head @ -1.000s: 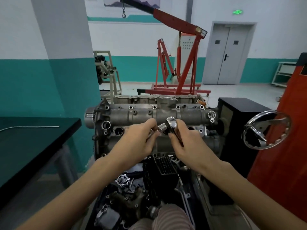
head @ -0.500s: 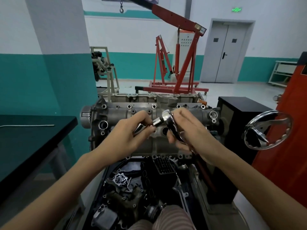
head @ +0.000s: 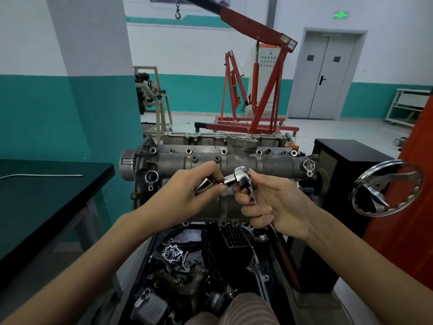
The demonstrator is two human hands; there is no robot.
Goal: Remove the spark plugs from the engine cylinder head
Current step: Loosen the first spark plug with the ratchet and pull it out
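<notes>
Your left hand (head: 187, 195) pinches the socket (head: 206, 185); your right hand (head: 278, 207) grips the ratchet (head: 243, 178) (its handle runs down through your palm), both before the head (head: 269, 164).

The hands covered the middle of the cylinder head (head: 269, 164), so the plug holes there could not be seen. The right hand (head: 281, 207) hid most of the ratchet (head: 242, 178) handle, and the left hand (head: 187, 195) hid part of the socket (head: 206, 185). The bench (head: 35, 195) was cut by the left edge. Parts in the tray (head: 150, 254) were too dark to identify.
</notes>
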